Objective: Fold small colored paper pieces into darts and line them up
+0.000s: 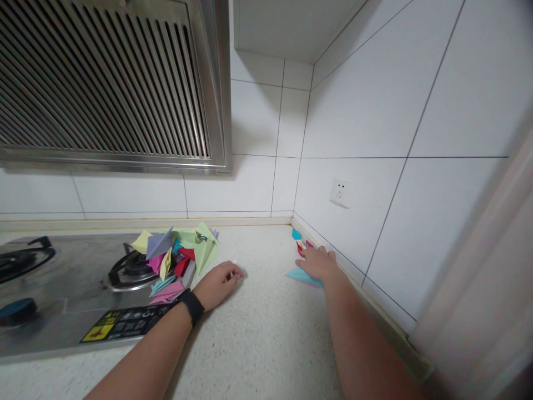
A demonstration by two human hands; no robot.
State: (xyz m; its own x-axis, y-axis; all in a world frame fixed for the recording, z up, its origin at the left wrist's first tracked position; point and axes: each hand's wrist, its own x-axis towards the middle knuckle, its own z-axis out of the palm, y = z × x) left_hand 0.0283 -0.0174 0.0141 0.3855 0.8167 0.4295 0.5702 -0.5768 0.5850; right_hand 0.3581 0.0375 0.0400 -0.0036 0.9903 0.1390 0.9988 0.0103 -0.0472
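My right hand [318, 263] lies low over the counter by the right wall, its fingers apart, at a little group of folded papers. A light blue folded paper [303, 276] with a pink edge pokes out below it. Just beyond its fingers are small red and yellow folded pieces [300, 246], partly hidden, and a bright blue one [296, 234]. My left hand [219, 284], with a black band [192, 306] on the wrist, rests on the counter with its fingers curled in and nothing visible in them. Beside it, a pile of colourful folded papers [205, 247] covers the right burner.
The steel gas stove [83, 294] fills the left side, with a knob [19, 312] at its front. A range hood [220, 100] hangs above it. White tiled walls meet at the back corner, and a socket [342, 192] sits on the right wall above the counter [258, 333].
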